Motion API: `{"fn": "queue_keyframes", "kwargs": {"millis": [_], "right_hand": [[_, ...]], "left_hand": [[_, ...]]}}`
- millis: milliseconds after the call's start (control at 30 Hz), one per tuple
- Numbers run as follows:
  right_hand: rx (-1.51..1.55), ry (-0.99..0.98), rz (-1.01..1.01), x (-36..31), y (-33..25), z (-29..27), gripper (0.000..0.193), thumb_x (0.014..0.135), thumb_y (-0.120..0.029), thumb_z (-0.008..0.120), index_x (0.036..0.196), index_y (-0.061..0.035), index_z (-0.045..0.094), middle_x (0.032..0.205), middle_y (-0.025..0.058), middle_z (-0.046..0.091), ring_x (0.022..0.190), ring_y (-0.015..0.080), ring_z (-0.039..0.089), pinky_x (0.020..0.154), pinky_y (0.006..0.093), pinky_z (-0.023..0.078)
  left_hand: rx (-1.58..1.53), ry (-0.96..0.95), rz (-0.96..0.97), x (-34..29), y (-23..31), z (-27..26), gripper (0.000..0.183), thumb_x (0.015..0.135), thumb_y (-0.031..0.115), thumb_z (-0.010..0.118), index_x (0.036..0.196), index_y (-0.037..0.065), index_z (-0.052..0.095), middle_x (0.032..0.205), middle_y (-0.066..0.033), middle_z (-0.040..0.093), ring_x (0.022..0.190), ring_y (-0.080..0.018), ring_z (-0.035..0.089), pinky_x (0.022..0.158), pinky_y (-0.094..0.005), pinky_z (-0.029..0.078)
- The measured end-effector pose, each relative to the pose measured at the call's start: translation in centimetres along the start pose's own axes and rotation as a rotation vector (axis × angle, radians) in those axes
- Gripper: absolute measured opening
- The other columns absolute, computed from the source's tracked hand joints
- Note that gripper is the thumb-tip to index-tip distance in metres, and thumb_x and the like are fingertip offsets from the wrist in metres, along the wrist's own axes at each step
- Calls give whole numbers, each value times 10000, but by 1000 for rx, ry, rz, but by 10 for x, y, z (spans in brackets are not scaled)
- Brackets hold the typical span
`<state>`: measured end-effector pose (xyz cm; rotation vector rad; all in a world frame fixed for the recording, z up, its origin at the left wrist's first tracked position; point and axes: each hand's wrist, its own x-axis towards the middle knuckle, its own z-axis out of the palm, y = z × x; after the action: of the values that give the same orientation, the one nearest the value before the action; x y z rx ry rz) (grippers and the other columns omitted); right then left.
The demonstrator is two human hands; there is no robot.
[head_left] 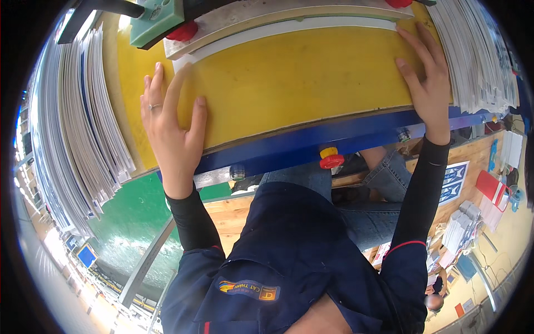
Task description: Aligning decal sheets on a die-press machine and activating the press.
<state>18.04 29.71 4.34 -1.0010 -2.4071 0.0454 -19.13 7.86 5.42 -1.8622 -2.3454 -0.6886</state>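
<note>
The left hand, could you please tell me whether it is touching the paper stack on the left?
Apart: the head view shows a band of the yellow work surface between the left hand and the paper stack.

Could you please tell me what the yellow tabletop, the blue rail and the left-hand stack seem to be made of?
Tabletop: perhaps plastic or coated board, smooth; it shows small dark marks but no clear grain.
Rail: probably painted metal, judging by its even blue and straight, rigid form.
Stack: most likely paper, mainly white, given its many thin edges.
</note>
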Motion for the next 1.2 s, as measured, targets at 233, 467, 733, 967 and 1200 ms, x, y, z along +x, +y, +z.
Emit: {"fn": "queue_keyframes", "kwargs": {"millis": [233, 467, 733, 967, 1200], "right_hand": [[-4, -6, 11, 1, -2, -2, 457, 915, -377, 681, 1357, -263, 669, 1518, 183, 516, 1389, 390, 487, 1155, 483, 382], [8, -44, 21, 4, -10, -8, 469, 921, -291, 653, 1381, -201, 650, 1542, 186, 489, 1410, 408, 466, 1171, 461, 361], [-15, -42, 20, 3, -9, -9, 475, 914, -314, 652, 1376, -205, 651, 1548, 173, 487, 1403, 393, 472, 1159, 464, 375], [-23, -39, 29, 2, -9, -7, 472, 920, -333, 647, 1377, -216, 651, 1553, 164, 484, 1407, 391, 469, 1167, 471, 370], [-19, -40, 37, 2, -9, -7, 474, 920, -330, 645, 1381, -221, 649, 1557, 158, 482, 1410, 386, 467, 1169, 473, 373]], "left_hand": [[8, -2, 1, 1, 0, -1, 466, 960, 195, 613, 1425, 163, 610, 1585, -163, 449, 1491, -408, 357, 1212, -499, 274], [-31, 22, 9, 3, 3, -1, 470, 923, 201, 646, 1392, 161, 635, 1561, -183, 468, 1450, -439, 404, 1189, -534, 289], [-13, 7, 9, 2, 1, -1, 466, 943, 201, 623, 1408, 168, 621, 1578, -164, 453, 1475, -420, 378, 1206, -523, 272], [22, -26, -4, 1, 2, -3, 455, 991, 235, 577, 1439, 152, 595, 1602, -161, 427, 1506, -392, 343, 1234, -505, 236], [26, -24, -2, 1, 2, -2, 456, 995, 246, 574, 1443, 164, 594, 1608, -154, 422, 1513, -383, 331, 1240, -506, 224]]}}
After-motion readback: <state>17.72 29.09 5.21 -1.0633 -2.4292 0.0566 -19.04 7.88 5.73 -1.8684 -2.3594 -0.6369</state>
